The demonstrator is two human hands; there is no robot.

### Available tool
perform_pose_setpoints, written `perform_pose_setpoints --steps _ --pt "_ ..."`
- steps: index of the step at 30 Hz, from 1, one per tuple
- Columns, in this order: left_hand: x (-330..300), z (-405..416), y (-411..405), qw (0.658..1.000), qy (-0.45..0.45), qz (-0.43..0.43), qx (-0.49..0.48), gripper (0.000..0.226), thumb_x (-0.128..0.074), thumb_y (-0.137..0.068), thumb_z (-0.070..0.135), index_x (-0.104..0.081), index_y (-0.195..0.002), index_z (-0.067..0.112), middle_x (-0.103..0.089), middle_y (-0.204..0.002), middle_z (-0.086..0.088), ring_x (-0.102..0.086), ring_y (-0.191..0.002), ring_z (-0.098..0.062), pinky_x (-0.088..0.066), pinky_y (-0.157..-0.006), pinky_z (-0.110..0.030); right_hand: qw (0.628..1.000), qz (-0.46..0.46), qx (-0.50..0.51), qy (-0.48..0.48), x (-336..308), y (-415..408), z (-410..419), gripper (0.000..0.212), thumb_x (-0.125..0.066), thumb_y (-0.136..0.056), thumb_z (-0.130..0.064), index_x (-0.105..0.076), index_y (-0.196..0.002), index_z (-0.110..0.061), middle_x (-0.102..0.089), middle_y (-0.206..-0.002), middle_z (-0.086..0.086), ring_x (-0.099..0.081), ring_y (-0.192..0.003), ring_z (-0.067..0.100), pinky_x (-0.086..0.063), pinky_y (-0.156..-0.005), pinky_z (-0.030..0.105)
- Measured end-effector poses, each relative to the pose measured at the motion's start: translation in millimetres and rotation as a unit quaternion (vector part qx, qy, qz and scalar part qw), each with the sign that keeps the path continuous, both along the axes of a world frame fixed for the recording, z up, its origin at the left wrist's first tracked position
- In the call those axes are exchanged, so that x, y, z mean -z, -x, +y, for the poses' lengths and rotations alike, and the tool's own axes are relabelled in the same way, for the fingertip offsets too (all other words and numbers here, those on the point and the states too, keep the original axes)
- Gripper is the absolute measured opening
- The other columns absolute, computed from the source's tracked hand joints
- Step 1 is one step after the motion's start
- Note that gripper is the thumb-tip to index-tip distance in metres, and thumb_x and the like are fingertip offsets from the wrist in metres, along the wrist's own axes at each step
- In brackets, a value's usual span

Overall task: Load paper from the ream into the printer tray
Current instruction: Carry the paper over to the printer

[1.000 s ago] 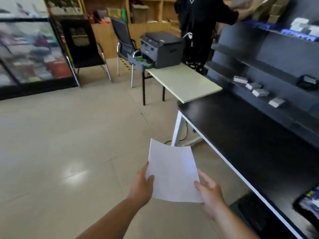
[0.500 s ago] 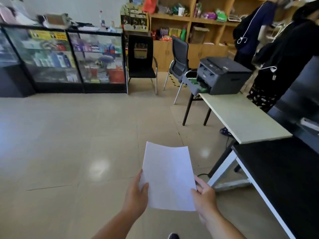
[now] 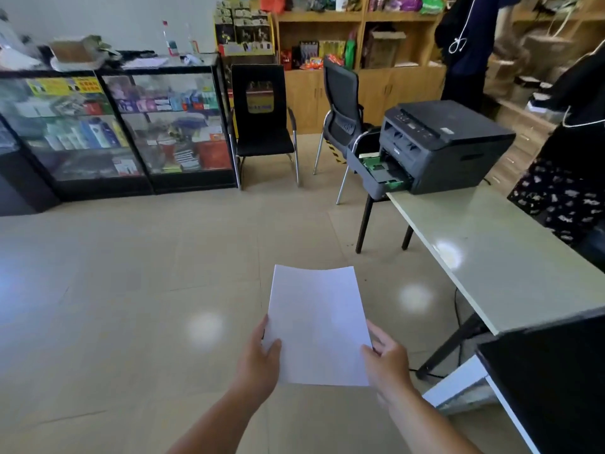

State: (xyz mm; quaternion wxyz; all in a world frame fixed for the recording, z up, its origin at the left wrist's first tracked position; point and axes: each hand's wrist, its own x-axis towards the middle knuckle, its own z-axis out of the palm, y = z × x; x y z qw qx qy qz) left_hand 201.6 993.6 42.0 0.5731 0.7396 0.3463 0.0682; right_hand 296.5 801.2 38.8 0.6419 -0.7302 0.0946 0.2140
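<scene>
I hold a thin stack of white paper (image 3: 317, 322) flat in front of me, above the tiled floor. My left hand (image 3: 261, 362) grips its lower left edge and my right hand (image 3: 387, 362) grips its lower right edge. Far ahead to the right a dark grey printer (image 3: 448, 145) stands on the end of a pale green table (image 3: 497, 257). Its paper tray (image 3: 376, 172) is pulled out toward the left, with green guides showing inside. The ream is not in view.
Two black chairs (image 3: 265, 126) (image 3: 342, 106) stand behind the printer table. Glass display cabinets (image 3: 131, 126) line the left wall. A black desk (image 3: 553, 381) is at the lower right. Two people in dark clothes (image 3: 569, 136) stand to the right of the printer.
My view has swung left and moved forward; the printer now looks nearer and sits at the upper right. Both hands keep the same grip on the paper.
</scene>
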Motion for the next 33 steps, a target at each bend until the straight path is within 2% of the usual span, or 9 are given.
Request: perform_pose_setpoints --steps 2,4,8,14,16,21,25,29,33 --pt "-5 10 -31 1.000 0.002 -0.003 -0.008 0.052 -0.049 -0.094 0.011 -0.037 -0.143 0.024 -0.054 -0.123 0.009 -0.053 -0.109 -0.013 -0.040 -0.093 -0.029 1.000 -0.001 -0.006 0.001 -8 -34 11 0.059 -0.044 -0.085 0.008 -0.063 -0.117 -0.038 -0.080 -0.091 -0.015 -0.075 -0.080 0.018 -0.059 -0.082 0.045" --pt "-6 22 -59 1.000 0.005 -0.003 -0.019 0.053 -0.050 -0.094 0.014 -0.036 -0.144 0.026 -0.055 -0.127 0.006 -0.054 -0.111 -0.015 -0.043 -0.097 -0.033 1.000 -0.004 -0.009 -0.005 -15 -64 24 0.058 -0.045 -0.085 0.008 -0.064 -0.115 -0.038 -0.080 -0.092 -0.012 -0.077 -0.084 0.018 -0.060 -0.081 0.044" --pt "-4 52 -119 0.999 0.017 0.001 -0.028 0.054 -0.051 -0.095 0.018 -0.034 -0.145 0.028 -0.053 -0.133 0.004 -0.053 -0.117 -0.018 -0.044 -0.103 -0.039 1.000 -0.011 -0.012 0.007 -17 -125 55 0.060 -0.047 -0.084 0.008 -0.063 -0.116 -0.040 -0.080 -0.090 -0.011 -0.075 -0.078 0.017 -0.060 -0.080 0.041" --pt "9 111 -211 0.999 0.043 -0.011 -0.032 0.053 -0.049 -0.095 0.013 -0.035 -0.145 0.025 -0.052 -0.130 0.003 -0.054 -0.115 -0.019 -0.043 -0.096 -0.032 1.000 -0.003 -0.010 0.022 -10 -212 114 0.060 -0.047 -0.084 0.007 -0.064 -0.121 -0.037 -0.080 -0.088 -0.013 -0.075 -0.081 0.016 -0.059 -0.073 0.032" --pt "13 137 -243 0.998 0.054 -0.015 -0.032 0.052 -0.050 -0.096 0.013 -0.035 -0.145 0.024 -0.053 -0.130 0.004 -0.055 -0.114 -0.019 -0.044 -0.093 -0.031 1.000 -0.005 -0.007 0.029 -6 -246 141 0.059 -0.047 -0.083 0.008 -0.065 -0.124 -0.031 -0.080 -0.089 -0.012 -0.076 -0.080 0.016 -0.059 -0.073 0.033" --pt "15 214 -325 0.997 0.072 -0.013 -0.022 0.052 -0.048 -0.096 0.017 -0.034 -0.144 0.030 -0.053 -0.131 0.007 -0.054 -0.117 -0.018 -0.045 -0.101 -0.038 0.999 -0.005 0.006 0.039 -6 -330 217 0.057 -0.048 -0.084 0.008 -0.065 -0.128 -0.025 -0.080 -0.092 -0.008 -0.076 -0.083 0.017 -0.060 -0.070 0.032" --pt "15 275 -391 0.997 0.072 -0.007 0.003 0.054 -0.048 -0.094 0.021 -0.035 -0.144 0.036 -0.054 -0.133 0.009 -0.055 -0.118 -0.015 -0.046 -0.103 -0.042 0.999 -0.004 0.009 0.045 -8 -393 269 0.059 -0.048 -0.084 0.008 -0.065 -0.129 -0.026 -0.080 -0.094 -0.009 -0.076 -0.088 0.017 -0.061 -0.077 0.038" --pt "12 317 -452 0.997 0.079 -0.007 0.019 0.053 -0.047 -0.092 0.020 -0.038 -0.141 0.037 -0.056 -0.129 0.015 -0.056 -0.117 -0.011 -0.046 -0.103 -0.043 0.999 -0.005 0.017 0.042 -12 -449 307 0.059 -0.048 -0.084 0.008 -0.066 -0.128 -0.027 -0.080 -0.096 -0.011 -0.075 -0.087 0.011 -0.060 -0.068 0.027" --pt "13 348 -522 0.997 0.075 -0.007 0.033 0.051 -0.049 -0.092 0.019 -0.041 -0.137 0.039 -0.058 -0.125 0.017 -0.057 -0.113 -0.010 -0.046 -0.102 -0.041 0.998 0.006 0.040 0.037 -6 -512 334 0.056 -0.047 -0.086 0.011 -0.064 -0.131 -0.019 -0.079 -0.101 0.001 -0.074 -0.086 0.013 -0.057 -0.059 0.019"
